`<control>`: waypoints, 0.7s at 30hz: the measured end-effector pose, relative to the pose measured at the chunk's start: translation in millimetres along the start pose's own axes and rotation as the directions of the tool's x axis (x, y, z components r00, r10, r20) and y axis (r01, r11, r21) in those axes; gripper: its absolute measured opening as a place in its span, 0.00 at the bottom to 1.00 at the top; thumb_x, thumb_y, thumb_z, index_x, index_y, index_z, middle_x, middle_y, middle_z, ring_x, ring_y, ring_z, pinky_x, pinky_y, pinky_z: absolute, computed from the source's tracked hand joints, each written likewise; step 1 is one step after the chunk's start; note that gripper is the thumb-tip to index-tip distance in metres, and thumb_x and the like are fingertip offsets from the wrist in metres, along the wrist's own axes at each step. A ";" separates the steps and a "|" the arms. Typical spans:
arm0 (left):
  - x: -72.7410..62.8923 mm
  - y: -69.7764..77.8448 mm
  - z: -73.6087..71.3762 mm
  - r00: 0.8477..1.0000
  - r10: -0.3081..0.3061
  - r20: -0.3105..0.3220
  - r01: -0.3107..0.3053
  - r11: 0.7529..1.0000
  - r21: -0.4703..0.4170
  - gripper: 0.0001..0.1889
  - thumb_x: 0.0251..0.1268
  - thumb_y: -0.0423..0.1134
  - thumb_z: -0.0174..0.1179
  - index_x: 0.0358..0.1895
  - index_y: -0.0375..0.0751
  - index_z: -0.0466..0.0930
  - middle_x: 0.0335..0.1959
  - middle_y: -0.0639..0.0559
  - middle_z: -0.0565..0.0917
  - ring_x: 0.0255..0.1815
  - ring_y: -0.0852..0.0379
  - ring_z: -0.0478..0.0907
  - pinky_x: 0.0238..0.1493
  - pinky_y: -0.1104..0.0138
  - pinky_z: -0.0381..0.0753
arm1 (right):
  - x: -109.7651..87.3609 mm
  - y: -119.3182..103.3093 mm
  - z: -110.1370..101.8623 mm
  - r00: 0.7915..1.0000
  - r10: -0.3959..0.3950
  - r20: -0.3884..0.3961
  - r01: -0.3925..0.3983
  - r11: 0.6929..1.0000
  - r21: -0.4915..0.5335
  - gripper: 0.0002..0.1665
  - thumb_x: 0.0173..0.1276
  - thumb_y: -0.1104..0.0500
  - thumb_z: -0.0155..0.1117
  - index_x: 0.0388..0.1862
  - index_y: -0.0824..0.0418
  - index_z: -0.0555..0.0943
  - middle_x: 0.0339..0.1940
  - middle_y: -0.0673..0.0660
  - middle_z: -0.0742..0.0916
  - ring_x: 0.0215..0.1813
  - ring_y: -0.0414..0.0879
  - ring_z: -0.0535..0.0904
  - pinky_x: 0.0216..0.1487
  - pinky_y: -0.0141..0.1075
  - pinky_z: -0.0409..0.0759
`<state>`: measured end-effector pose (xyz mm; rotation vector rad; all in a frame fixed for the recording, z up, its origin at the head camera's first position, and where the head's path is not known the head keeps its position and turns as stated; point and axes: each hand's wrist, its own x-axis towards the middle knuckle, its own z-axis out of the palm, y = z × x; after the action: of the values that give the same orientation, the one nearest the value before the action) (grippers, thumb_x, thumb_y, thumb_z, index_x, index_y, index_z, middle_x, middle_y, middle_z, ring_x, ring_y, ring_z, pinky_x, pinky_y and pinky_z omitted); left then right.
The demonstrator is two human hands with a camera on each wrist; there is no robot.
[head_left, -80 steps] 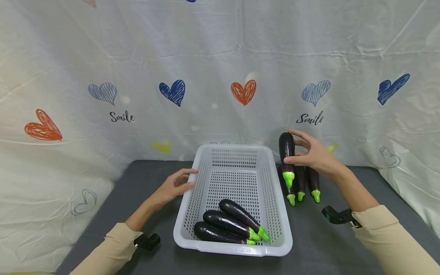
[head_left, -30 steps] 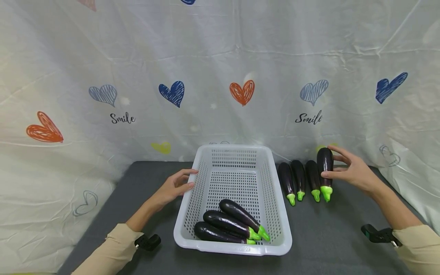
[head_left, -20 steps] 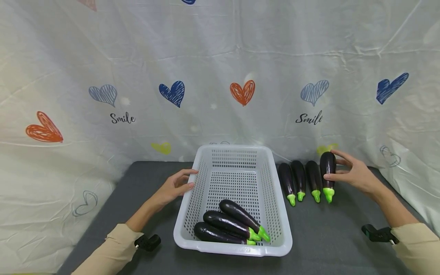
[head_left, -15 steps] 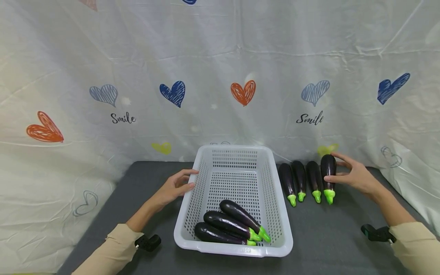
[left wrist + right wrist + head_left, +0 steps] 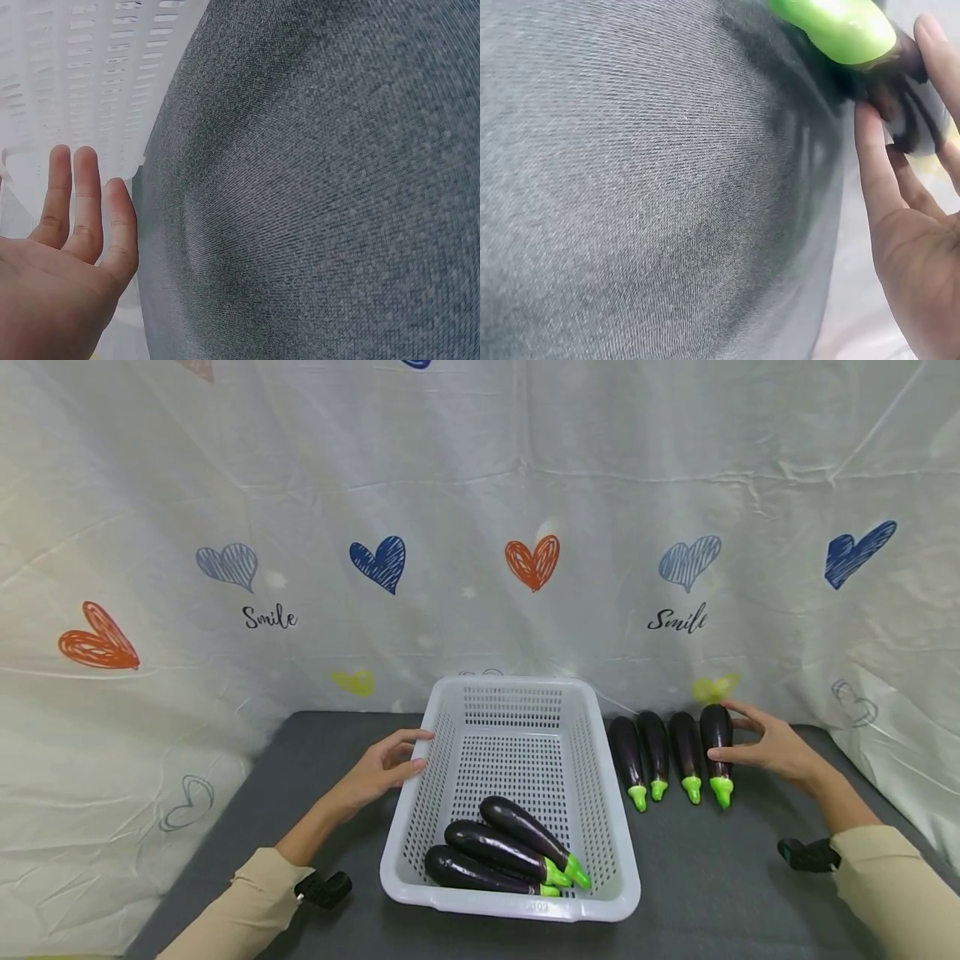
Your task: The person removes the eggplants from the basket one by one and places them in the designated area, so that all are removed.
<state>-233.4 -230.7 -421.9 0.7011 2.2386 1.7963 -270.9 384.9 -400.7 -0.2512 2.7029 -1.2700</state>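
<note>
At the right end of a row of dark purple eggplants, my right hand [image 5: 776, 747] holds one eggplant [image 5: 717, 735] between thumb and fingers, its green stem end pointing toward me. In the right wrist view the fingers [image 5: 874, 161] lie along the side of the eggplant [image 5: 900, 90], which is partly cut off. Other eggplants [image 5: 686, 747] lie to its left. My left hand [image 5: 372, 772] touches the left rim of a white perforated plastic basket [image 5: 513, 906]. Its fingers [image 5: 88, 199] are fairly straight beside the basket wall in the left wrist view.
Three eggplants [image 5: 498, 850] lie slanted at the near end inside the basket. The dark grey table [image 5: 720, 893] carries everything, and a white curtain [image 5: 465, 493] printed with hearts hangs right behind it.
My right hand has carried the eggplant from beside the basket to the right end of the row and lowered it there. My left hand and the basket have stayed in place.
</note>
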 end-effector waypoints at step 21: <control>0.2 -0.4 -1.4 1.000 -0.007 0.007 0.007 1.000 0.009 0.26 0.78 0.37 0.57 0.74 0.42 0.66 0.61 0.33 0.76 0.53 0.40 0.79 0.48 0.50 0.82 | 14.1 19.5 5.3 0.998 0.057 -0.015 -0.057 0.998 -0.001 0.63 0.66 0.46 0.75 0.84 0.63 0.45 0.73 0.85 0.57 0.64 0.74 0.72 0.51 0.52 0.82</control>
<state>-234.3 -231.9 -421.9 0.6996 2.2432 1.7794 -285.3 390.2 -420.0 -0.1636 2.7027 -1.2597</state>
